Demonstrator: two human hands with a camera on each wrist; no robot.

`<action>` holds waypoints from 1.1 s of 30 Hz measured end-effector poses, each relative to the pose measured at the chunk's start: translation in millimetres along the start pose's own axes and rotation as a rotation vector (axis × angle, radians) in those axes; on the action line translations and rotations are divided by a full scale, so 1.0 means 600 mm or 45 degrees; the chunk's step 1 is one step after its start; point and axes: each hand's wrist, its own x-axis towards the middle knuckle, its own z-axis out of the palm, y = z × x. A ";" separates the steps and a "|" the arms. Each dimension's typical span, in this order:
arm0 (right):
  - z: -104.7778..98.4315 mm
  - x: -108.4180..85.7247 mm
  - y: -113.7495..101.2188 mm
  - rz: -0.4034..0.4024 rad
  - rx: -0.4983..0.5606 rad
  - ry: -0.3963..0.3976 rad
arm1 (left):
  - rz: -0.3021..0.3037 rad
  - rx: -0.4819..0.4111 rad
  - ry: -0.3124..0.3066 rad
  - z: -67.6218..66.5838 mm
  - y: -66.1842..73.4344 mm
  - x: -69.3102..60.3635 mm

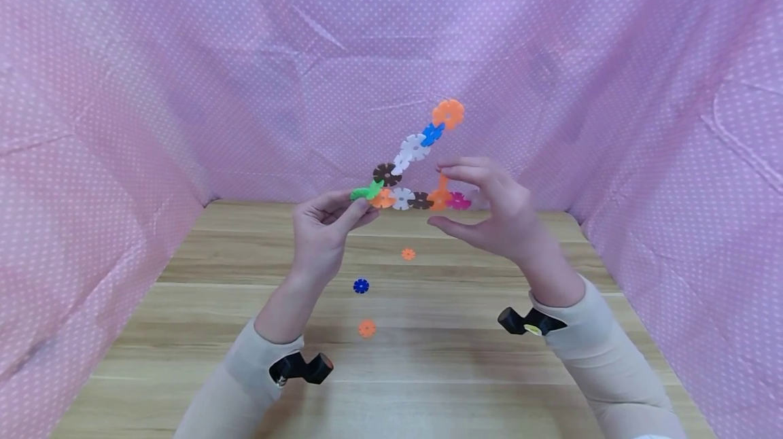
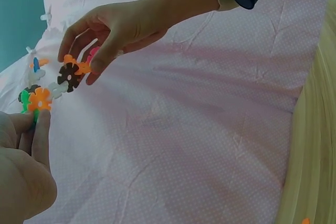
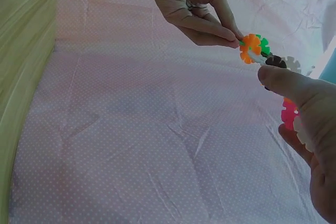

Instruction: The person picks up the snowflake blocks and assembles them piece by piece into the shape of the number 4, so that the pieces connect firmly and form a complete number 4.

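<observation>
Flower-shaped plastic snap discs are joined into two chains that meet at a green disc (image 1: pixel 366 192). My left hand (image 1: pixel 319 235) pinches this green end between thumb and fingers. One chain slants up and away through a brown disc (image 1: pixel 387 174), white discs and a blue disc (image 1: pixel 432 134) to an orange disc (image 1: pixel 448 113). The other runs right through orange, white and brown discs to a pink disc (image 1: pixel 459 200). My right hand (image 1: pixel 501 215) is spread around that right end, thumb below and fingertips at an upright orange disc (image 1: pixel 443 181). Its palm side is partly hidden.
Loose discs lie on the wooden table (image 1: pixel 245 303): a small orange disc (image 1: pixel 408 254), a dark blue disc (image 1: pixel 361 286) and a nearer orange disc (image 1: pixel 366 328). Pink dotted cloth (image 1: pixel 245 51) hangs at the back and both sides.
</observation>
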 end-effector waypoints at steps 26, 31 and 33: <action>0.005 -0.011 0.009 -0.253 0.084 0.305 | -0.010 -0.014 -0.023 0.015 -0.009 -0.018; 0.003 -0.013 0.009 -0.255 0.104 0.315 | -0.017 0.005 -0.020 0.016 -0.009 -0.022; 0.002 -0.015 0.009 -0.248 0.114 0.312 | -0.023 0.012 -0.021 0.017 -0.009 -0.024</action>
